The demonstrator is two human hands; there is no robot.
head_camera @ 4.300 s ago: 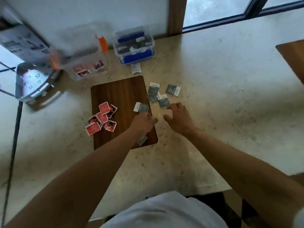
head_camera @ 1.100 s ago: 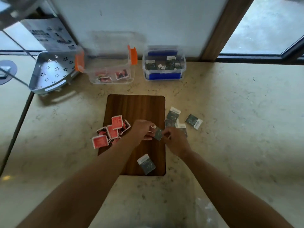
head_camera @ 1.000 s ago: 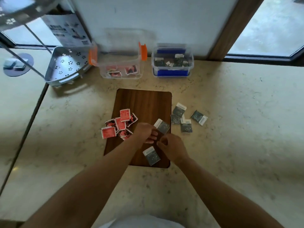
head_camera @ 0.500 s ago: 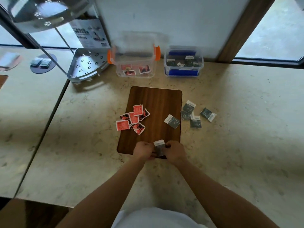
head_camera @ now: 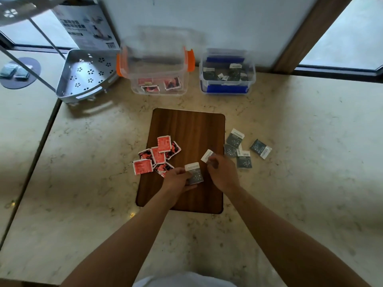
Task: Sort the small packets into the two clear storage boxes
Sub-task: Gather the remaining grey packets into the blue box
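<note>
Head view. The left hand (head_camera: 176, 180) is gripping a dark grey packet (head_camera: 194, 172) with a white header strip, holding it over the near half of the wooden board (head_camera: 186, 129). The right hand (head_camera: 222, 172) is pinching a second grey packet (head_camera: 207, 155) at its fingertips, just right of the first and above the board's right edge. A loose pile of red packets (head_camera: 157, 155) is lying on the board's left side, spilling onto the marble countertop (head_camera: 300, 131). Four more grey packets (head_camera: 235, 139) are resting on the countertop just right of the board. At the far edge, against the wall, two clear storage boxes are standing side by side: the orange-latched box (head_camera: 156, 65) on the left is containing a few red packets, and the blue-latched box (head_camera: 227, 72) on the right is containing grey ones. A perforated grey corner shelf (head_camera: 83, 77) is sitting to the far left.
</note>
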